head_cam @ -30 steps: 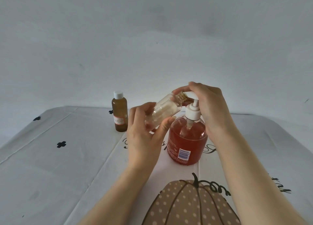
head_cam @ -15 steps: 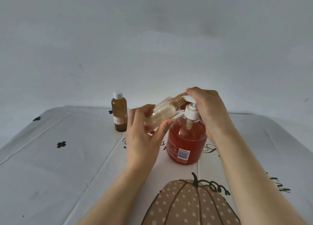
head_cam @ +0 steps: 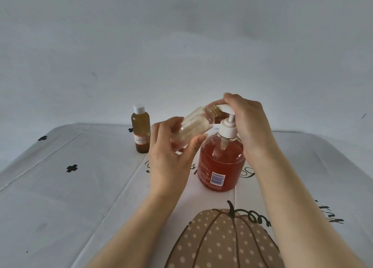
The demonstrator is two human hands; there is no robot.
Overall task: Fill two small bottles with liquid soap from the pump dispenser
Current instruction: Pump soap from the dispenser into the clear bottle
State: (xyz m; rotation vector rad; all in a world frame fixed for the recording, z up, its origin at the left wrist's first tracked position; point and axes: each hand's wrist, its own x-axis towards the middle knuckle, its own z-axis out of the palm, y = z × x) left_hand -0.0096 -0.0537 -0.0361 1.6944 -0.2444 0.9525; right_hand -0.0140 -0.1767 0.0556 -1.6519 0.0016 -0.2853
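The left hand was closed around a clear bottle, thumb on the near side and fingers wrapped over the far side. The bottle was held off the table, tilted with its base low to the left and its open, threaded neck raised to the right. The neck met the spout of the dispenser; whether soap was passing could not be determined. Pale residue or reflections showed inside the clear bottle, and its fill level could not be read. The right hand lay curled over the white pump head, fingers across its top and the palm down the right flank of the neck. The pump stem showed extended above the collar. The dispenser stood upright on the tablecloth, roughly two-thirds full of orange-red soap, with a barcode label facing the camera. A second bottle, amber, capped in white and bearing a small label, stood upright near the far edge of the table, left of the hands and clear of both. The cloth was white with small black marks, black script lettering beside the dispenser and a dotted pumpkin print at the near edge between the forearms.
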